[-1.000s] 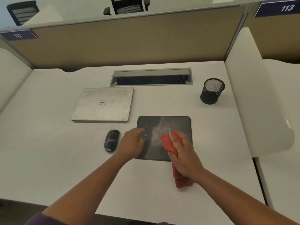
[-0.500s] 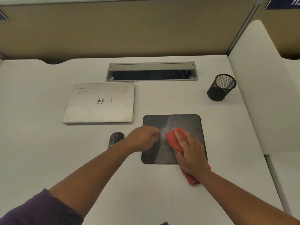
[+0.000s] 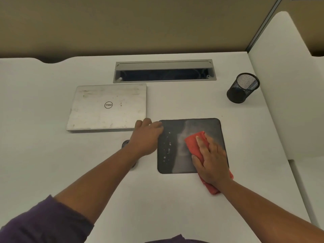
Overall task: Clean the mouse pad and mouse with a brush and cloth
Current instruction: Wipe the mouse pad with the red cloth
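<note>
A dark mouse pad point(image 3: 172, 146) lies on the white desk, dusty with white specks and a pale smear down its middle. My right hand point(image 3: 210, 160) presses a red cloth point(image 3: 192, 142) flat on the pad's right half; the cloth's tail sticks out below my wrist. My left hand point(image 3: 146, 135) rests at the pad's upper left corner, fingers on its edge. The black mouse point(image 3: 125, 143) lies left of the pad, mostly hidden under my left forearm. No brush is in sight.
A closed silver laptop point(image 3: 107, 106) lies behind and left of the pad. A black mesh pen cup point(image 3: 242, 88) stands at the back right. A grey cable tray point(image 3: 164, 71) is set into the desk at the back. A white divider point(image 3: 284, 85) borders the right.
My left hand slid from the pad's left middle up to its upper left corner. The right hand and cloth shifted to the right half of the pad. The view moved closer.
</note>
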Demonstrator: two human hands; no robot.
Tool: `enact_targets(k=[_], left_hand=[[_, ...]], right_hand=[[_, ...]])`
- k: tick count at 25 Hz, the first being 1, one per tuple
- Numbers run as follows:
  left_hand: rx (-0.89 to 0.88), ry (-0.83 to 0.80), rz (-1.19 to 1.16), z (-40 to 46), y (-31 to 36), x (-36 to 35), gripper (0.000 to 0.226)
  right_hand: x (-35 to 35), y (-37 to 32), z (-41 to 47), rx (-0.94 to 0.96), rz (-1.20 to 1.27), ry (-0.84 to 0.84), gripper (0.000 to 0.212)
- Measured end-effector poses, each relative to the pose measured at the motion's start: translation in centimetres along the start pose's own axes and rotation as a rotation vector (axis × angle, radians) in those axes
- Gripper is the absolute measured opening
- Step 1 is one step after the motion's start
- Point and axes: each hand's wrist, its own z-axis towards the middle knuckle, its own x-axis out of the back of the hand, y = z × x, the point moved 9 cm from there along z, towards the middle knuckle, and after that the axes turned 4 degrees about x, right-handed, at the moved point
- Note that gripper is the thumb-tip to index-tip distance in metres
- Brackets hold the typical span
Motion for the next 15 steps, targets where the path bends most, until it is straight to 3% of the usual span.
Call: enact_targets(k=[8,15], left_hand=[[-0.017,-0.158,0.090,1.5,-1.0,-1.7,0.061],[-0.033,-0.258,0.145,2.0,-1.1,-2.2,0.060]], right_hand=[[-0.3,0.0,0.1,0.014,-0.114,0.013,0.051],[0.3,-1.1,2.7,0.024,-0.057,0.019,0.046]])
